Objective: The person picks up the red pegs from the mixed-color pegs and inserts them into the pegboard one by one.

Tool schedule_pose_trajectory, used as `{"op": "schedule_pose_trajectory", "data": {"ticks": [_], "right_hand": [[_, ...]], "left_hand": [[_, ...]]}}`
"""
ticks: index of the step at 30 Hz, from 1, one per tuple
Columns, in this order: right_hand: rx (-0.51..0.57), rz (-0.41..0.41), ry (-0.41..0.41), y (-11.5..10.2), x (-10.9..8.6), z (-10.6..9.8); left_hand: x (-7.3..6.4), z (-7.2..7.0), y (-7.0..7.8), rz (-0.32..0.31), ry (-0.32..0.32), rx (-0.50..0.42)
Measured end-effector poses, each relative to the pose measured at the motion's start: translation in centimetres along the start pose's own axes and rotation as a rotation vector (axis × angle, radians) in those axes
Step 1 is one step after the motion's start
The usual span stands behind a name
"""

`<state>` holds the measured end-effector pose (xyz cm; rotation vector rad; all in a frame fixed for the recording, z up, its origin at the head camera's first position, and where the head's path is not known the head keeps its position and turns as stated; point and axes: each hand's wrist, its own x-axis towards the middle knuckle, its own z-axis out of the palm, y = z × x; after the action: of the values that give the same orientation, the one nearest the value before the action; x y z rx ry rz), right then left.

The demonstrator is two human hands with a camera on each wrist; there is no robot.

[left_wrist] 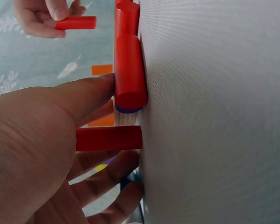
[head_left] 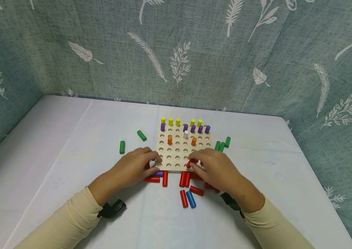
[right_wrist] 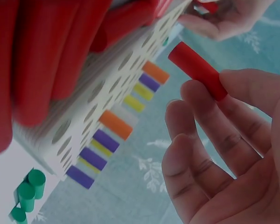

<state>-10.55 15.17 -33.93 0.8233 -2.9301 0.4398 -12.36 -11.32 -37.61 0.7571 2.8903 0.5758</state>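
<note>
Red peg [head_left: 190,163] in the right hand [head_left: 218,169] hangs over the near part of the pegboard [head_left: 174,150], clear of its holes. Thumb and fingertips pinch this peg, while the other fingers are bent and hold nothing.

At the pegboard's near left corner, the left hand [head_left: 137,166] has its thumb apart from its bent fingers. Between palm and fingers stands a second red peg [left_wrist: 109,138]; whether the hand grips it, I cannot tell.

In the pegboard's far rows stand 5 yellow pegs [head_left: 178,122] and 5 purple pegs [head_left: 200,129]. Nearer its middle are 1 white peg [head_left: 186,134] and 2 orange pegs [head_left: 169,139].

Along the pegboard's near edge lie several loose red pegs [head_left: 165,178] and 1 loose purple peg [head_left: 158,174]; 1 blue peg [head_left: 191,199] lies farther out on that side. Left of the pegboard are 2 green pegs [head_left: 122,147], and right of it 3 more [head_left: 227,142]. Beneath the pegboard is a white tabletop [head_left: 101,121]; behind it hangs a leaf-patterned cloth [head_left: 207,62].
</note>
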Motion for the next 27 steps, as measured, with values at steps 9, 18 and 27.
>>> {"op": "schedule_pose_trajectory", "data": {"ticks": [9, 18, 27], "right_hand": [[0.025, 0.044, 0.022, 1.2, 0.2, -0.5], [0.025, 0.121, 0.017, 2.5, 0.3, -0.8], [0.036, 0.201, -0.055, 3.5, 0.5, -1.2]], "left_hand": [[0.0, -0.1, 0.0, -0.006, -0.003, 0.002], [0.0, 0.0, 0.0, -0.009, -0.011, 0.001], [0.0, 0.0, 0.0, -0.014, -0.013, -0.005]]}}
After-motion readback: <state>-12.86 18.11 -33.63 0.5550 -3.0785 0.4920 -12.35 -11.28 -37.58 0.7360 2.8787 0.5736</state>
